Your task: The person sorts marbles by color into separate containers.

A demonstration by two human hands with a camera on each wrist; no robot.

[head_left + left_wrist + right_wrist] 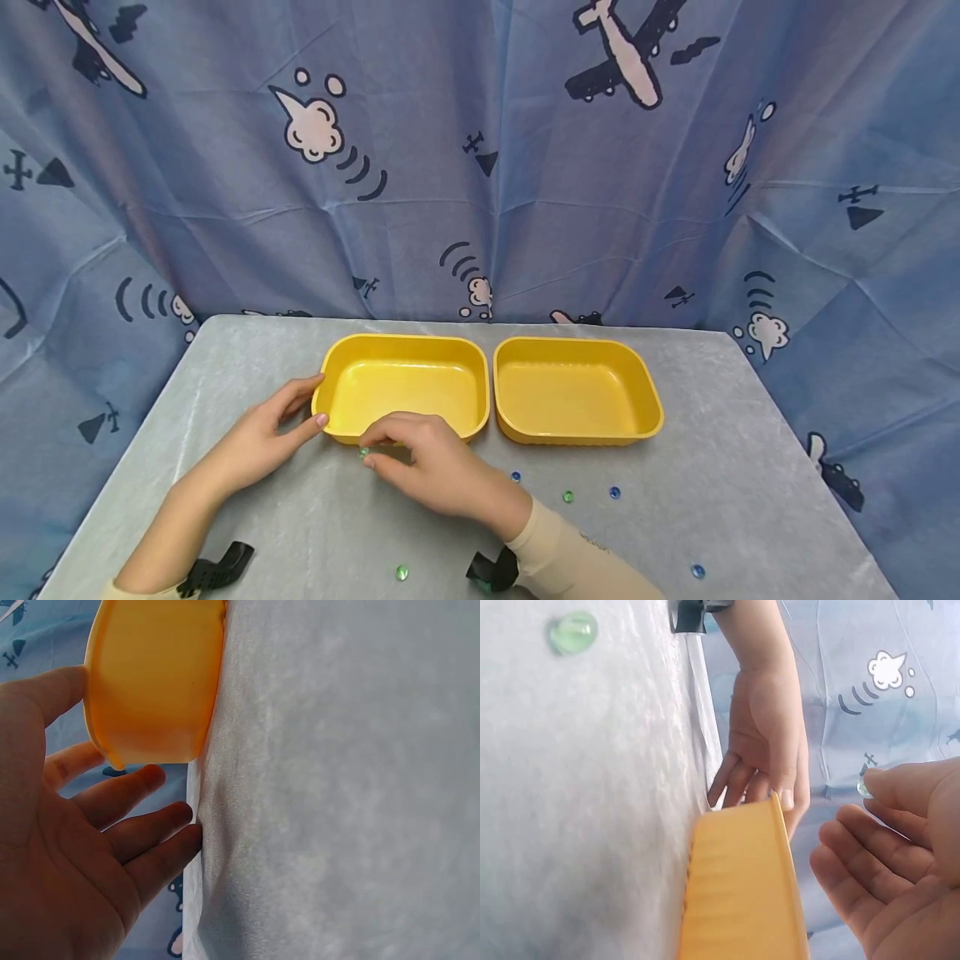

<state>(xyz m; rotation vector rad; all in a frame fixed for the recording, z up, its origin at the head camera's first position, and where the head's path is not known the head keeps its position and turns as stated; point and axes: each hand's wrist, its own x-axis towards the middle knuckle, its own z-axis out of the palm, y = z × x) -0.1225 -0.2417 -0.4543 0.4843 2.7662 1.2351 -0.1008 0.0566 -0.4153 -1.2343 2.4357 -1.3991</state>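
My right hand (438,467) pinches a green glass pebble (863,787) between thumb and index finger. In the head view it is just in front of the left yellow tub (405,343), and in the right wrist view the pebble is higher than the rim. At the tub's left end my left hand (258,437) touches the rim with thumb and index finger, the other fingers spread below in the left wrist view. Both fingers look extended, not curled round the wall. No pebbles show on the visible part of the tub floor; my right hand hides its front edge.
A second yellow tub (577,439) stands close on the right. Loose on the grey tabletop lie green pebbles (402,572) (567,497) and blue pebbles (516,477) (615,492) (698,572). A blue patterned curtain (420,167) hangs behind the table.
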